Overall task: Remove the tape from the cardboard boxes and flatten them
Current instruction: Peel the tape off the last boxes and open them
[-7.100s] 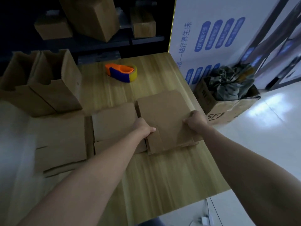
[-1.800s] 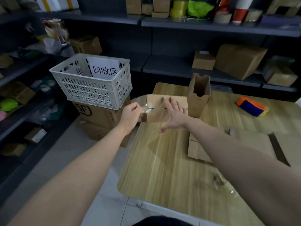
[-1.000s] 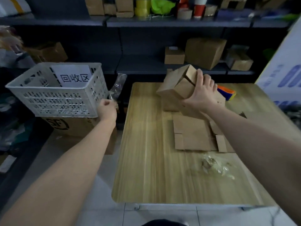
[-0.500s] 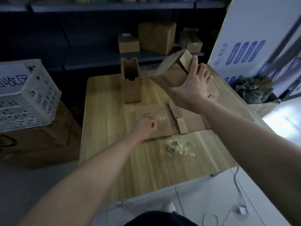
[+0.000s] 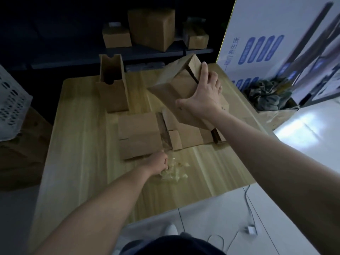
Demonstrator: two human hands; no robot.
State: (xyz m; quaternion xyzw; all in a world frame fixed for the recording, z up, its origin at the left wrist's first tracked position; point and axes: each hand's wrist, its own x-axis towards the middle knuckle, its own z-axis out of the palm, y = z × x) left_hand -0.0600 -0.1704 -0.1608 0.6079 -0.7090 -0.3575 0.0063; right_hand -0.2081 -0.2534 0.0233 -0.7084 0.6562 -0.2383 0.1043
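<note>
Cardboard box (image 5: 173,85), tape (image 5: 174,173), Chinese-lettered panel (image 5: 257,19)

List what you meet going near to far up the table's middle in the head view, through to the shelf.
Nearest, the crumpled tape pile, gripped by the left hand → flattened cardboard → upright open box → shelf boxes. The tilted box in the right hand is left out: it overlaps.

Wooden table (image 5: 82,162): 1 upright box (image 5: 113,91), flattened boxes (image 5: 138,137), crumpled tape wad (image 5: 176,173) near front.
</note>
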